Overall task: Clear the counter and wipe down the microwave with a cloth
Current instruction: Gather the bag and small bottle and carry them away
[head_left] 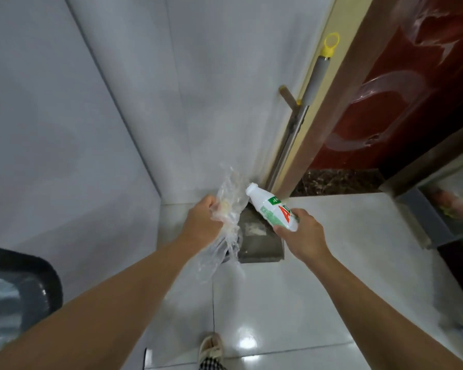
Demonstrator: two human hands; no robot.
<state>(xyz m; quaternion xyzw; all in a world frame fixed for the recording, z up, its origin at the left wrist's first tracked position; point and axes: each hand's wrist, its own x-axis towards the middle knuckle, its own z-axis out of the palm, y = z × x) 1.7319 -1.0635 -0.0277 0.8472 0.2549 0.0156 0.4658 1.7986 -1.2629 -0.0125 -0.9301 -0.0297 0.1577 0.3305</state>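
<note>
Gripping clear plastic bag (226, 222) left hand (202, 222); white bottle (271, 210) right hand (301, 233).

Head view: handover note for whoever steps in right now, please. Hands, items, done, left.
Left hand: grips a crumpled clear plastic bag, held out over the floor corner.
Right hand: grips a white bottle by its base, cap end tilted toward the wall.
Below both: a grey dustpan on the tiled floor, its long handle leaning by the door frame.
Done: bag and bottle are in hand, apparently rubbish from the counter.
Left: discard both, then wipe the microwave. Counter, microwave and cloth are not in view.
</note>
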